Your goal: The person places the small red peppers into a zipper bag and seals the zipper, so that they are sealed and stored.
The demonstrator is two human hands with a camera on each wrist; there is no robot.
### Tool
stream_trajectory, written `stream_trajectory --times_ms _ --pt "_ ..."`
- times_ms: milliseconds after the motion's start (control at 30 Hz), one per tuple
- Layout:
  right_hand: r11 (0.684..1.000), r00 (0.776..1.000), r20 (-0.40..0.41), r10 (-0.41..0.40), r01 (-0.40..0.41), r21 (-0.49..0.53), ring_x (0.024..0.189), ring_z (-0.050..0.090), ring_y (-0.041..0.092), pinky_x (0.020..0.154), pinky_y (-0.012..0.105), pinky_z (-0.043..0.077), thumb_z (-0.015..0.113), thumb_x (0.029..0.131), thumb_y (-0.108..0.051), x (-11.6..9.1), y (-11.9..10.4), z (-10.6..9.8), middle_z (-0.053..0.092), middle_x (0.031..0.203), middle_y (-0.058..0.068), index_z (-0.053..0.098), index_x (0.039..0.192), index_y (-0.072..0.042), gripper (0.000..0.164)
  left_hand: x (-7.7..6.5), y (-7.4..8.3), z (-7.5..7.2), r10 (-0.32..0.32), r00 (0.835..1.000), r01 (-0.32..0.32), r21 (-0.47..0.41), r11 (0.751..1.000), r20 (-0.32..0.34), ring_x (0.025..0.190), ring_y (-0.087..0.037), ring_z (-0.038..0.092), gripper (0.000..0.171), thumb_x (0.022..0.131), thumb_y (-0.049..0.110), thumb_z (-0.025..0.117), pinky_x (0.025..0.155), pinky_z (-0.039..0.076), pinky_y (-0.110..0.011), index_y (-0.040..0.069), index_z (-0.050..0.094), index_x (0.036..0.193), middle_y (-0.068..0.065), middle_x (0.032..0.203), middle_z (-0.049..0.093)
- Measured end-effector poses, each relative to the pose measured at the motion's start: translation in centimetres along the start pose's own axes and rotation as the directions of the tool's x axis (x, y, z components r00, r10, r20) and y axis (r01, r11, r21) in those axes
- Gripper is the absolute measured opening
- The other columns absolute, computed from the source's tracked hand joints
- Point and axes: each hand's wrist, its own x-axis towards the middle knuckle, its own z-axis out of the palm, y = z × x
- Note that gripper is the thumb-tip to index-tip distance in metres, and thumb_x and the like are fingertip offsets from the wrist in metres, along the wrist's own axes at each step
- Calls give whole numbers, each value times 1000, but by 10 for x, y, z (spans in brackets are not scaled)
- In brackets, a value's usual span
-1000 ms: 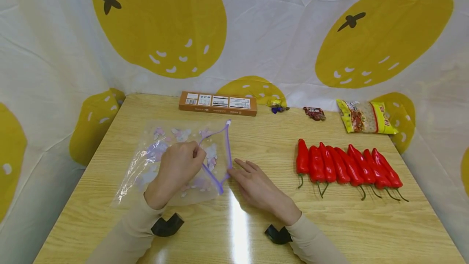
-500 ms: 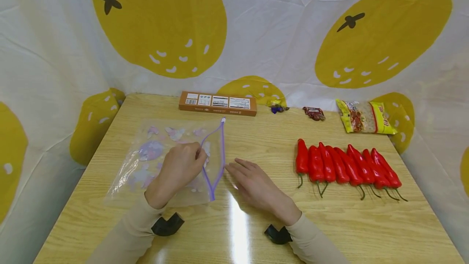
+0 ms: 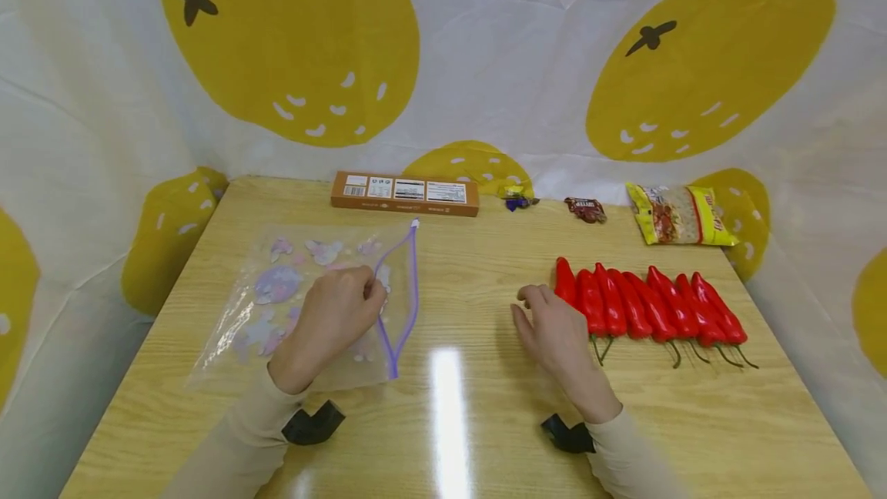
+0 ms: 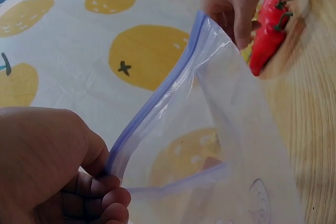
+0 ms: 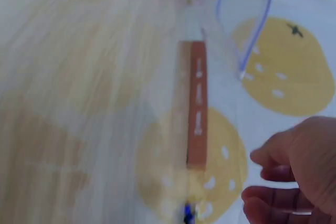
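Observation:
A clear zip bag [image 3: 277, 283] printed with pale purple and pink shapes lies on the left of the table. My left hand [image 3: 337, 318] pinches the upper lip at its purple zip [image 4: 152, 107], and the mouth gapes toward the right. My right hand [image 3: 557, 333], fingers bent and holding nothing, is beside a row of red peppers [image 3: 640, 306] with green stems. It covers the lower part of the leftmost pepper. In the right wrist view, thumb and fingers of the right hand [image 5: 299, 171] are apart with nothing between them.
A long brown box [image 3: 405, 194] lies along the back edge. Right of it are small blue-and-yellow wrapped candy [image 3: 518, 200], a dark red wrapped candy [image 3: 585, 209] and a yellow-ended clear food packet [image 3: 679, 214]. A patterned cloth [image 3: 499, 45] hangs behind the table [image 3: 478, 414].
My right hand has let go of the bag's lower lip and moved right to the peppers. The left hand keeps its pinch; the bag mouth has shifted slightly left.

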Motion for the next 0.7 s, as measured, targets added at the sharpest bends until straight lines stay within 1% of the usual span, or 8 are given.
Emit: stream_trajectory --times_ms 100,167,267,433,500,633,700 --pt "991 996 -18 84 -86 -100 43 41 17 36 25 27 68 76 -17 -11 18 -7 52 67 1 56 81 -11 15 0 0 0 -1 1000 1 -3 1000 -1 43 -9 28 31 82 8 48 40 27 -24 13 38 53 4 49 33" --pt "980 992 3 125 -123 -155 41 37 18 36 26 25 69 75 -17 -18 26 -11 47 61 1 53 77 -11 17 0 -1 0 -2 1000 2 -1 1000 -3 44 -9 28 31 82 8 48 40 27 -24 13 38 53 3 49 33" --pt "967 983 57 174 -160 -198 39 35 18 34 27 23 70 74 -18 -28 33 -16 40 54 0 50 72 -12 20 -1 -1 0 -4 1000 4 0 1000 -6 44 -9 28 30 82 7 47 40 27 -24 13 38 53 3 49 33" --pt "959 959 171 225 -187 -213 39 37 20 36 29 25 71 74 -19 -35 35 -20 39 49 -2 50 70 -13 22 -1 -1 0 -1 1000 1 -9 1000 -7 43 -9 28 30 81 7 47 39 26 -24 13 38 53 4 48 32" --pt "958 948 211 239 -195 -211 40 40 22 37 30 27 69 75 -18 -35 35 -19 40 49 -2 50 70 -14 20 -1 -1 0 0 1000 0 -16 1000 -3 42 -8 28 30 81 7 47 39 26 -24 13 38 53 4 48 33" --pt "957 932 254 257 -211 -197 42 42 23 39 32 29 64 77 -12 -37 38 -18 40 50 -2 51 69 -14 15 -2 0 0 -7 1000 7 -28 1000 9 42 -9 30 30 81 7 47 40 27 -24 13 40 54 4 48 35" --pt "957 929 258 265 -222 -187 42 42 23 39 32 31 62 77 -8 -37 39 -17 41 50 -1 52 70 -12 13 -2 1 1 -7 1000 7 -28 1000 8 42 -8 30 30 82 8 48 39 28 -24 13 40 54 4 48 35"
